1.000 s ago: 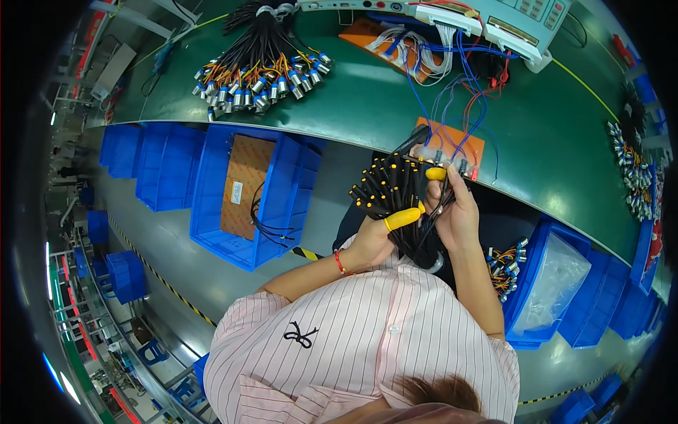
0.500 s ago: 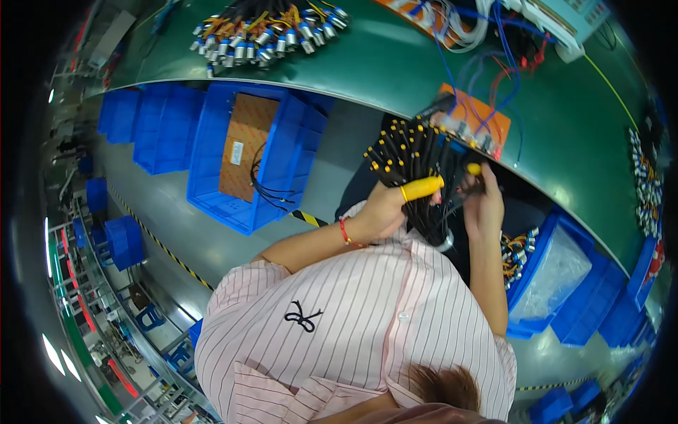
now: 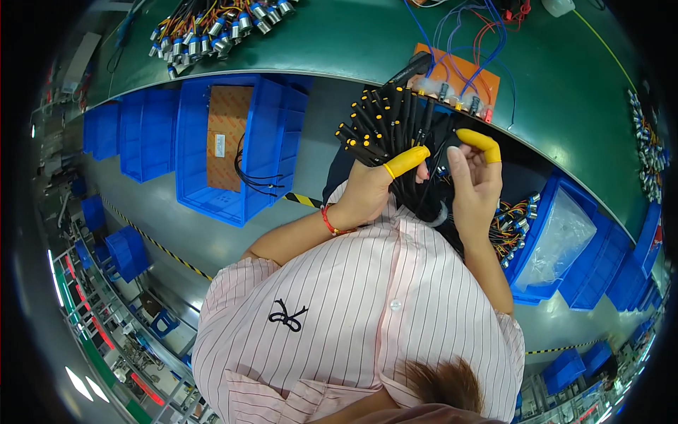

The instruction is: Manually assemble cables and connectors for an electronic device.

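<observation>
A thick bundle of black cables [image 3: 408,185] with yellow-tipped ends fans out in front of my chest. My left hand [image 3: 369,189] is closed around it, its thumb in a yellow finger cot [image 3: 407,162] pressed over the cables. Just right of the bundle is my right hand [image 3: 477,185], palm turned inward. Its index finger wears a yellow finger cot too and stands apart from the thumb; I see nothing between them. Beyond the hands, an orange board [image 3: 462,79] with a row of small connectors lies at the bench edge, and a thick black cable end [image 3: 409,68] reaches its left side.
Metal connectors with blue rings [image 3: 212,32] are heaped on the green bench [image 3: 318,46]. Blue and red wires [image 3: 482,42] run over the board. A blue bin [image 3: 191,155] holding cardboard stands left; another blue bin [image 3: 526,283] with clear plastic stands right, beside wired connectors [image 3: 514,230].
The view has shifted, so the scene sits slightly left and higher. My right hand, blurred beside the cable ends before, now shows its index finger and thumb apart. My left hand keeps its hold.
</observation>
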`<state>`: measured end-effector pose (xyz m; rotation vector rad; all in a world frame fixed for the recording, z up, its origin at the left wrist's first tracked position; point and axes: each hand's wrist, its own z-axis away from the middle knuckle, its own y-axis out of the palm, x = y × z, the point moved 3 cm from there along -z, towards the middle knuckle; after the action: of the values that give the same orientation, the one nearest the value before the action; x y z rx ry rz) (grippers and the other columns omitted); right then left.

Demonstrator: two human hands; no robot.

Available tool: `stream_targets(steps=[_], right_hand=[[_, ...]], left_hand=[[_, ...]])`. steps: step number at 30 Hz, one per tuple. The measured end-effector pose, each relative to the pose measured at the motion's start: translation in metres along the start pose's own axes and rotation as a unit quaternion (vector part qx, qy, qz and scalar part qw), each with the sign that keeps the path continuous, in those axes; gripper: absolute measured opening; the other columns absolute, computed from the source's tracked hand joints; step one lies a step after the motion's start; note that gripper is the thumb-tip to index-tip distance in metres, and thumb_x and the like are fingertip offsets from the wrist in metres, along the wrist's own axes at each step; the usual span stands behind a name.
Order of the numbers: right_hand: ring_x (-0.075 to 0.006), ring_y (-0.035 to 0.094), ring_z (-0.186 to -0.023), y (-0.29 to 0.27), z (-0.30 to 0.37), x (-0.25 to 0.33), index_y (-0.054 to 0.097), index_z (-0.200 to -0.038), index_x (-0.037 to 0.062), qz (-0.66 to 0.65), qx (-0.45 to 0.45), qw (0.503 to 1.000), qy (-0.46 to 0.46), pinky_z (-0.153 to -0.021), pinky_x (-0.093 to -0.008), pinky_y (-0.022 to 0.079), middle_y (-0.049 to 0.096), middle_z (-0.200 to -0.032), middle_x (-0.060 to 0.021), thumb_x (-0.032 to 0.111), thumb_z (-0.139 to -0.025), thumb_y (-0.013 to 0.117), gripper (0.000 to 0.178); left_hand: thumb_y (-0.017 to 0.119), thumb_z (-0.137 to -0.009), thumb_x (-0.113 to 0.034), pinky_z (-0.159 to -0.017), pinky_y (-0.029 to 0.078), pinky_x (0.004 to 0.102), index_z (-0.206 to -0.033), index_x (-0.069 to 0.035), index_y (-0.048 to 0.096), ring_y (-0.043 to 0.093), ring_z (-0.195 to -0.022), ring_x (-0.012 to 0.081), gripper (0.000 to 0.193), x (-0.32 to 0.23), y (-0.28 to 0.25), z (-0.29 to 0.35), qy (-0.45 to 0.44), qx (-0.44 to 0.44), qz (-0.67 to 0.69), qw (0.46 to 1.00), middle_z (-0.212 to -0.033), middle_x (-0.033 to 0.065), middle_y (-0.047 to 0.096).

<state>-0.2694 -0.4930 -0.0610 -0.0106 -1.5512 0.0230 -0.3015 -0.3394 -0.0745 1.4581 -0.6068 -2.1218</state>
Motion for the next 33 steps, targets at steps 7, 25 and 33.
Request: stream_targets(steps=[7, 25, 33], right_hand=[[-0.0087, 0.053, -0.051, 0.029, -0.024, 0.015, 0.058, -0.103, -0.0056, -0.146, 0.116, 0.973, 0.138, -0.047, -0.0225, 0.044, 0.061, -0.082, -0.0079, 0.01, -0.094, 0.06, 0.018], [-0.0027, 0.041, -0.049, 0.004, -0.03, -0.007, 0.055, -0.092, 0.004, -0.204, 0.039, 0.945, 0.252, -0.045, -0.0193, 0.036, 0.057, -0.071, -0.0015, 0.016, -0.085, 0.073, 0.023], [-0.0024, 0.041, -0.049, 0.01, -0.032, -0.009, 0.055, -0.091, 0.0039, -0.181, 0.014, 0.949, 0.259, -0.044, -0.0187, 0.035, 0.056, -0.07, -0.0015, 0.016, -0.081, 0.077, 0.027]], left_hand=[[0.058, -0.094, -0.009, -0.07, 0.05, 0.0263, -0.105, 0.001, 0.062, 0.061, -0.076, 0.012, 0.015, -0.001, 0.005, 0.0, 0.036, -0.009, -0.012, 0.999, -0.085, 0.0053, 0.065], [0.054, -0.095, -0.01, -0.077, 0.048, 0.0301, -0.113, 0.006, 0.058, 0.059, -0.082, 0.0176, 0.024, 0.008, -0.008, 0.001, 0.018, -0.02, 0.025, 0.999, -0.089, 0.0108, 0.062], [0.048, -0.099, -0.021, -0.075, 0.047, 0.0307, -0.117, 0.004, 0.051, 0.057, -0.078, 0.0173, 0.031, 0.008, -0.003, -0.003, 0.044, -0.001, 0.029, 0.999, -0.086, 0.0129, 0.06]])
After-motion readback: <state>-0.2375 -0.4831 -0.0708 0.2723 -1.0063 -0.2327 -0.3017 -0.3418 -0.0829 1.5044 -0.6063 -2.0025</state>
